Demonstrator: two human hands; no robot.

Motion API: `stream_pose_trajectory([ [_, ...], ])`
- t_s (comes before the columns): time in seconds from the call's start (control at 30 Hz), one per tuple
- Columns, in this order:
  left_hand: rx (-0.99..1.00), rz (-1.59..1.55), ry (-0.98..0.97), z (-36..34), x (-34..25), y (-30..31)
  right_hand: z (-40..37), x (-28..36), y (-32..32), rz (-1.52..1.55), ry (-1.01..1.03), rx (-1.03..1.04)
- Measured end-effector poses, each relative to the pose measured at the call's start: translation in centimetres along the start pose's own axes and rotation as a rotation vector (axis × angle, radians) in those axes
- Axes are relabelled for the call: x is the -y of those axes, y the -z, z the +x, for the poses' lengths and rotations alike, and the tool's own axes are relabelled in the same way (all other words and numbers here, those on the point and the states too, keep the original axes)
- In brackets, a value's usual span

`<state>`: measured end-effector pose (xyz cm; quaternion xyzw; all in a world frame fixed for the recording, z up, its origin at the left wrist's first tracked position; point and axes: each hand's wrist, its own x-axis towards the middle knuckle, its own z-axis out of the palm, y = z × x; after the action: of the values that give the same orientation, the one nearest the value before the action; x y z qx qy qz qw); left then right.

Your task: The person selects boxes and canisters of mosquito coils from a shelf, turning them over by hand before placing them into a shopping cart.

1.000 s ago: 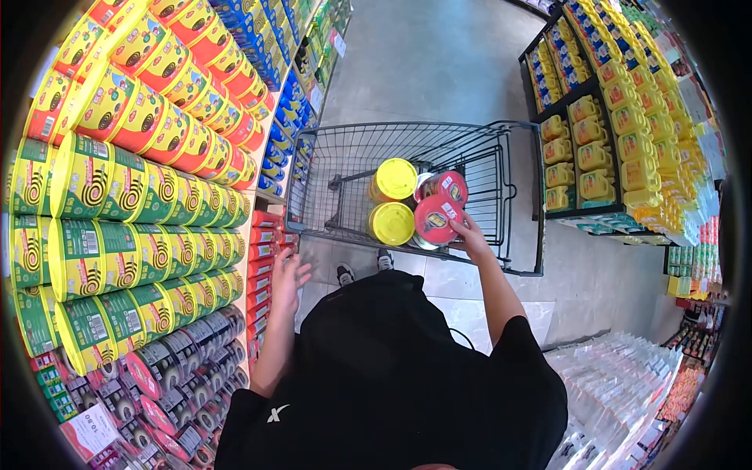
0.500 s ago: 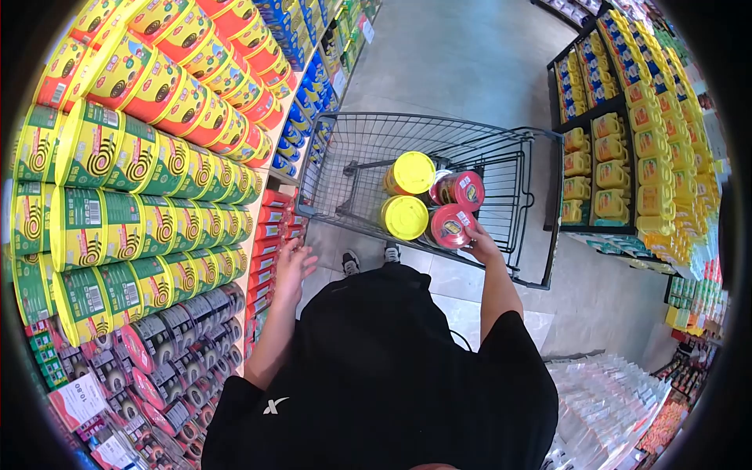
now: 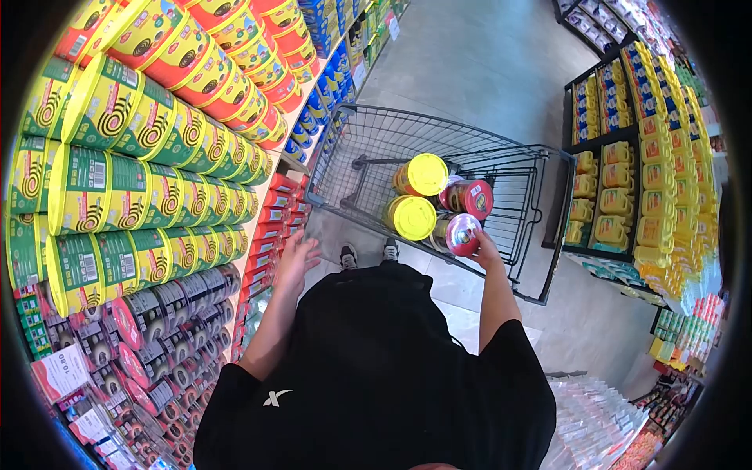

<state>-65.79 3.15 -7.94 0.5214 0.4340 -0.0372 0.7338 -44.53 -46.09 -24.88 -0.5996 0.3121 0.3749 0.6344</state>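
Observation:
My right hand grips the edge of a clear round tub with a red lid, which is inside the wire shopping cart at its near side. Behind it stands another red-lidded tub, partly covering a third pale-edged item. Two tubs with yellow lids, a far one and a near one, stand to the left of the red-lidded pair. Away from the cart, beside the left-hand shelf, my left hand is held up with its fingers apart and nothing in it.
Along the left, shelves hold stacked green-and-yellow tubs, red-and-yellow tubs and plastic-packed rolls. Red packs sit low near my left hand. On the right is a rack of yellow jugs; clear-wrapped packs lie behind it.
The view has shifted, so the cart and tubs appear slightly farther right. My right hand stays on the red-lidded tub, whose lid now catches glare. My left hand remains open.

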Motion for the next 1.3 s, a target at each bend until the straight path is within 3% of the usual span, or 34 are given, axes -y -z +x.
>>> stream_pose_trajectory([
  [0.03,-0.001,-0.007,0.0,0.1,0.2,0.2,0.0,0.2,-0.7,-0.094,0.066,-0.123],
  [0.13,-0.007,-0.032,-0.01,0.6,1.2,0.8,0.7,0.6,-3.2,-0.854,0.603,-0.622],
  [0.2,-0.015,-0.044,-0.016,0.6,1.5,1.2,-2.0,1.9,-8.0,-0.837,0.87,-0.67],
  [0.33,-0.031,-0.067,-0.029,0.0,1.5,1.4,-2.1,1.4,-15.8,-0.971,1.02,-0.324],
  [0.4,-0.044,-0.086,-0.032,-0.5,1.5,1.7,-1.2,0.7,-18.5,-1.125,0.927,-0.337],
  [0.57,-0.107,-0.118,-0.021,-1.7,1.8,3.0,0.4,1.1,-23.4,-1.28,0.27,-0.332],
  [0.63,-0.144,-0.135,-0.007,-2.5,1.8,3.6,1.0,0.7,-24.2,-1.281,0.205,-0.362],
  [0.97,-0.23,-0.202,0.071,-3.6,2.9,6.7,1.1,0.5,-26.8,-1.263,0.055,-0.481],
  [1.3,-0.142,-0.17,0.03,-1.6,2.3,6.6,-0.1,3.2,-24.6,-1.131,0.126,-0.497],
])
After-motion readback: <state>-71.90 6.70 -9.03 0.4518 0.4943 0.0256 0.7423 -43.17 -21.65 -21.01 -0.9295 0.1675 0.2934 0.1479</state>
